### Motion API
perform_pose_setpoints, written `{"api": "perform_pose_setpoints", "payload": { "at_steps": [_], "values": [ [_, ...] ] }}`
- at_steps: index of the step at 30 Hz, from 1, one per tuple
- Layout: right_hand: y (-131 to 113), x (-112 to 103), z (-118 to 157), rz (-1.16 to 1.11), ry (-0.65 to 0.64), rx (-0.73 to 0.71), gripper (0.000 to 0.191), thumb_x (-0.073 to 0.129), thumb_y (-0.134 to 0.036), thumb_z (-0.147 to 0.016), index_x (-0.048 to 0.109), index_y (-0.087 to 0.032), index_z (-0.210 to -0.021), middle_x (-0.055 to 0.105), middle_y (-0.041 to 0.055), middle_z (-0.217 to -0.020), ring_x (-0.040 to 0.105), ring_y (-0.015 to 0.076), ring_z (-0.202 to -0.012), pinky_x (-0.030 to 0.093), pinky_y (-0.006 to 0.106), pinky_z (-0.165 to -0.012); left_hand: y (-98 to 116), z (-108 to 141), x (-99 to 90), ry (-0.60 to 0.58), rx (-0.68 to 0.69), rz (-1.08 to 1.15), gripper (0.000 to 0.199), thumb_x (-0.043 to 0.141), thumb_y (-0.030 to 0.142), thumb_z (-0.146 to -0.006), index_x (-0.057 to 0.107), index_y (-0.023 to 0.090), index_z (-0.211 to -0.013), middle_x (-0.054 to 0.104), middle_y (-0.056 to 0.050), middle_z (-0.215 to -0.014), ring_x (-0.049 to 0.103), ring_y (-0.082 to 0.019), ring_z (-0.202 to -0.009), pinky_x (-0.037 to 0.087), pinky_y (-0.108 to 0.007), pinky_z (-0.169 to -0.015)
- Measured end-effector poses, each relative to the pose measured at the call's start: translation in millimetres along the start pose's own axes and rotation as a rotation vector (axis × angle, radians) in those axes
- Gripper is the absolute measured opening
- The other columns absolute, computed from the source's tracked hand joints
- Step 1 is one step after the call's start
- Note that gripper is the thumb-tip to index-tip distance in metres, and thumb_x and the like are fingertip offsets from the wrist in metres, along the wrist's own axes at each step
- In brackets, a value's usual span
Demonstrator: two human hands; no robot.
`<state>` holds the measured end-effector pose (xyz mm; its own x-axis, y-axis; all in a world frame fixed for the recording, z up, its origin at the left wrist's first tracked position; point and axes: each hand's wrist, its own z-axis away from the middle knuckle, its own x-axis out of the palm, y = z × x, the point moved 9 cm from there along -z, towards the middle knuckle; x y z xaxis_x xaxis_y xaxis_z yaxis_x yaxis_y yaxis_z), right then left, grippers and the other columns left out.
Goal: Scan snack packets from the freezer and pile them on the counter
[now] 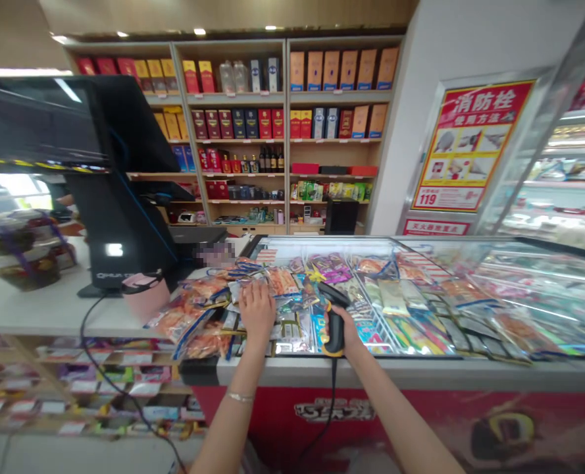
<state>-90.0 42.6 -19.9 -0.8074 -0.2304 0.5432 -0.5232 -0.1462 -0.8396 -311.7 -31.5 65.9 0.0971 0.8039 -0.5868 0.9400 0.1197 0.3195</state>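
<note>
My left hand lies palm down on clear-wrapped packets at the left end of the freezer's glass top, its fingers stretched forward. In my right hand is a black and yellow barcode scanner, held by its handle with the head pointing up and left. A cable hangs down from the handle. Left of my left hand lies a pile of orange-coloured food packets. Another orange packet rests just beyond my left fingers. Silvery packets lie between my two hands.
A black checkout terminal and a pink container stand on the white counter at left. More packets cover the freezer's right side. Shelves of boxes line the back.
</note>
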Motion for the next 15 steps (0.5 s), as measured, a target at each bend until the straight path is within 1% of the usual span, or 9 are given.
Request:
{"api": "perform_pose_setpoints", "payload": {
  "at_steps": [2,5,7,8,10,12,13,15],
  "values": [
    [2,1,1,0.005,0.021,0.02,0.03,0.071,-0.044,-0.06,0.059,-0.018,-0.066,0.056,-0.0019,-0.049,0.048,0.0104,-0.036,0.04,0.021,-0.033,2,0,-2.5,0.017,0.015,-0.004,0.038,0.043,0.025,-0.087,0.062,0.016,-0.119,0.053,-0.017,-0.137,0.039,-0.033,-0.134,0.017,-0.053,-0.116],
    [-7,-1,3,0.003,0.052,-0.017,0.029,0.071,-0.043,-0.06,0.061,-0.018,-0.069,0.058,-0.0013,-0.05,0.048,0.0108,-0.037,0.04,0.021,-0.034,9,0,-11.3,0.076,0.015,-0.003,0.035,0.043,0.025,-0.087,0.064,0.016,-0.113,0.054,-0.017,-0.135,0.035,-0.034,-0.137,0.01,-0.059,-0.115],
    [-19,-9,6,-0.001,0.074,-0.04,0.029,0.07,-0.043,-0.06,0.062,-0.017,-0.07,0.059,-0.0008,-0.051,0.049,0.0111,-0.037,0.04,0.022,-0.034,21,-4,-19.4,0.123,0.013,-0.002,0.033,0.043,0.024,-0.086,0.064,0.016,-0.111,0.054,-0.017,-0.136,0.029,-0.034,-0.141,0.005,-0.065,-0.114],
    [-28,-14,7,-0.007,0.078,-0.058,0.029,0.07,-0.043,-0.06,0.062,-0.017,-0.07,0.059,-0.0008,-0.052,0.05,0.0111,-0.038,0.04,0.022,-0.034,31,-7,-22.7,0.14,0.022,0.004,0.033,0.043,0.023,-0.086,0.064,0.016,-0.11,0.053,-0.017,-0.137,0.026,-0.035,-0.142,0.003,-0.066,-0.113],
    [-53,-29,10,-0.022,0.081,-0.109,0.028,0.071,-0.042,-0.061,0.062,-0.017,-0.071,0.059,-0.0014,-0.052,0.05,0.0109,-0.037,0.04,0.021,-0.035,58,-16,-25.0,0.155,0.062,0.031,0.032,0.044,0.023,-0.086,0.064,0.016,-0.111,0.052,-0.016,-0.138,0.026,-0.034,-0.142,0.003,-0.067,-0.113],
    [-82,-50,14,-0.028,0.087,-0.173,0.028,0.071,-0.042,-0.062,0.061,-0.017,-0.072,0.058,-0.0022,-0.051,0.049,0.0108,-0.037,0.041,0.021,-0.035,95,-28,-18.1,0.138,0.127,0.065,0.032,0.046,0.022,-0.085,0.063,0.016,-0.11,0.052,-0.016,-0.137,0.029,-0.034,-0.141,0.006,-0.063,-0.115],
    [-97,-63,16,-0.024,0.097,-0.203,0.028,0.071,-0.041,-0.062,0.061,-0.017,-0.073,0.058,-0.0024,-0.051,0.049,0.0108,-0.037,0.041,0.021,-0.034,116,-34,-10.0,0.114,0.168,0.076,0.032,0.047,0.022,-0.084,0.063,0.015,-0.11,0.053,-0.016,-0.137,0.031,-0.033,-0.139,0.009,-0.06,-0.116],
    [-123,-95,17,-0.013,0.138,-0.245,0.028,0.072,-0.04,-0.062,0.062,-0.018,-0.074,0.058,-0.0027,-0.051,0.049,0.0108,-0.037,0.04,0.021,-0.034,159,-44,15.3,0.042,0.251,0.087,0.033,0.047,0.02,-0.084,0.062,0.014,-0.112,0.054,-0.016,-0.135,0.037,-0.032,-0.136,0.017,-0.054,-0.117]
  ]
}}
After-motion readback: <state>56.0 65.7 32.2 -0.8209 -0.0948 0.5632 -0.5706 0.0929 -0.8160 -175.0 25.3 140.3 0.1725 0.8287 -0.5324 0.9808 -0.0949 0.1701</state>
